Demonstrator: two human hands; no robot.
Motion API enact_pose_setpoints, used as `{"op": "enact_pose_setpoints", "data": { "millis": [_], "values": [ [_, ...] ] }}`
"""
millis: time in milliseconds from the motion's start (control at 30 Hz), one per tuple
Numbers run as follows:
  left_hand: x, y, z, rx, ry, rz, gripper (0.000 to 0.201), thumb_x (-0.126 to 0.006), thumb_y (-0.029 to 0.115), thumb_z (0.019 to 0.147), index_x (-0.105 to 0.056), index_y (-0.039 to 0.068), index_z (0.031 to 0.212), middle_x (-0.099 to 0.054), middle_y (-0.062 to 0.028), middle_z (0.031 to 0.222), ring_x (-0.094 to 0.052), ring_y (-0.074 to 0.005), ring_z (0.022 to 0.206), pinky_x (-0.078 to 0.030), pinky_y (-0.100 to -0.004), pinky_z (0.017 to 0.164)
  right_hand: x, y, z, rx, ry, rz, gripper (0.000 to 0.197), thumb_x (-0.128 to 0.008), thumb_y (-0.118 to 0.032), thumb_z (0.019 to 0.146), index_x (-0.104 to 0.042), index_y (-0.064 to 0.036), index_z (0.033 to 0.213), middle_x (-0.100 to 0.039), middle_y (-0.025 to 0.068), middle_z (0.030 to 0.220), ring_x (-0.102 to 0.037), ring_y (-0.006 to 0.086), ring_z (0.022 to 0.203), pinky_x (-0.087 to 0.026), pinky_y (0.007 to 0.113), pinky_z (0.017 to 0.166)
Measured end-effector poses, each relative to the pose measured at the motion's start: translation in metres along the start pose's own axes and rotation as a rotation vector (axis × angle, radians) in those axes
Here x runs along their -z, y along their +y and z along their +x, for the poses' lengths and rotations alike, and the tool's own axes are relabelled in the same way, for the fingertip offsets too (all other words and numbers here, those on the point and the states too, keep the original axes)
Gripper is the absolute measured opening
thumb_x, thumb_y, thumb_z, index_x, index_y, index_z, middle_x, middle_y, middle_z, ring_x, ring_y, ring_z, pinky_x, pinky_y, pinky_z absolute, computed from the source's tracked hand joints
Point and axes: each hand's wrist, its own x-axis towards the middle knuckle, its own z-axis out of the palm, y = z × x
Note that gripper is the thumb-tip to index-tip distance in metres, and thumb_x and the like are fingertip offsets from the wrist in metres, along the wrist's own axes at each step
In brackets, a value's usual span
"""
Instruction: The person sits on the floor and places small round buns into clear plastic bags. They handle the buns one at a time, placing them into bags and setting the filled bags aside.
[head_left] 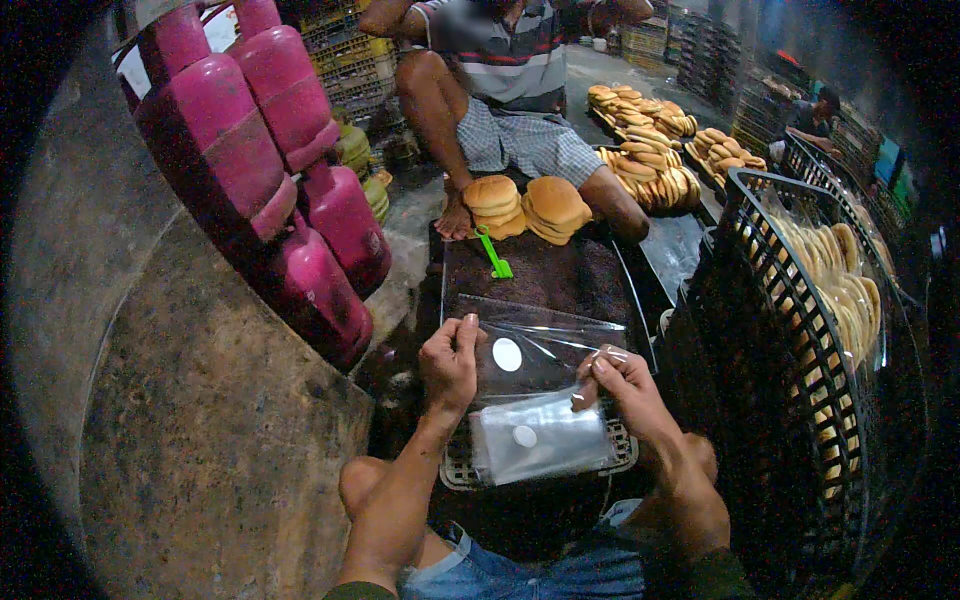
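A clear plastic bag point(545, 340) with a white oval label is stretched between my two hands. My left hand point(450, 365) pinches its left edge between thumb and fingers. Closed on the bag's right side is my right hand point(622, 385), with the film gathered in its fingers. Below it lies a stack of clear plastic bags point(550, 445), resting on a crate whose pale rim shows at both sides. Beyond the bag, two stacks of round buns point(493, 205) stand at the far end of a dark tray point(545, 270). A green plastic scraper point(494, 255) lies near the left stack.
Pink gas cylinders point(325, 215) lean at the left. A black crate point(800, 300) of bagged buns stands close on my right. Across the tray sits a person in a striped shirt point(510, 55). Piles of buns point(650, 165) lie behind at the right, and another person works farther back.
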Motion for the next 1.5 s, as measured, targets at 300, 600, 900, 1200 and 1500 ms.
{"op": "enact_pose_setpoints", "data": {
  "millis": [300, 600, 900, 1200, 1500],
  "values": [
    [-0.002, -0.007, 0.002, 0.277, -0.416, -0.722, 0.064, -0.050, 0.062, 0.093, -0.062, 0.000, 0.101, -0.063, -0.0056, 0.079, -0.056, -0.0118, 0.061, -0.048, -0.0274, 0.051, -0.001, 0.013, 0.005, 0.233, 0.355, 0.512, 0.027, -0.044, -0.027, 0.103, -0.056, -0.0041, 0.111, -0.069, 0.0174, 0.099, -0.069, 0.0266, 0.085, -0.057, 0.038, 0.074],
    [-0.024, -0.002, 0.017, 0.421, -0.071, -0.549, 0.030, -0.066, 0.029, 0.093, -0.062, 0.002, 0.079, -0.057, -0.0009, 0.069, -0.054, -0.0101, 0.056, -0.048, -0.0264, 0.050, -0.008, 0.010, 0.003, 0.395, 0.128, -0.078, 0.053, -0.053, -0.045, 0.095, -0.056, -0.0033, 0.127, -0.062, 0.0195, 0.123, -0.061, 0.0320, 0.111, -0.047, 0.044, 0.097],
    [-0.019, -0.006, 0.019, 0.375, -0.111, -0.323, 0.031, -0.068, 0.031, 0.091, -0.064, 0.005, 0.074, -0.064, -0.0022, 0.073, -0.055, -0.0095, 0.068, -0.042, -0.0253, 0.070, -0.017, 0.010, -0.002, 0.646, 0.177, -0.957, 0.023, -0.070, -0.012, 0.082, -0.067, -0.0088, 0.104, -0.050, 0.0202, 0.139, -0.053, 0.0383, 0.123, -0.041, 0.047, 0.105],
    [0.012, -0.008, 0.036, 0.455, 0.038, -0.637, 0.032, -0.069, 0.031, 0.090, -0.067, 0.000, 0.094, -0.068, -0.0046, 0.085, -0.063, -0.0124, 0.077, -0.051, -0.0303, 0.072, -0.047, -0.018, 0.018, 0.649, 0.163, -0.612, 0.026, -0.070, -0.025, 0.086, -0.069, -0.0082, 0.106, -0.058, 0.0181, 0.131, -0.057, 0.0369, 0.119, -0.040, 0.045, 0.107],
    [0.002, -0.015, 0.010, 0.441, -0.047, -0.390, 0.039, -0.055, 0.035, 0.098, -0.066, 0.001, 0.082, -0.066, -0.0050, 0.071, -0.061, -0.0121, 0.060, -0.048, -0.0268, 0.051, -0.044, -0.015, 0.004, 0.736, 0.331, -0.763, 0.031, -0.062, -0.016, 0.090, -0.065, -0.0046, 0.118, -0.058, 0.0212, 0.131, -0.060, 0.0349, 0.116, -0.046, 0.039, 0.101]
  ]
}}
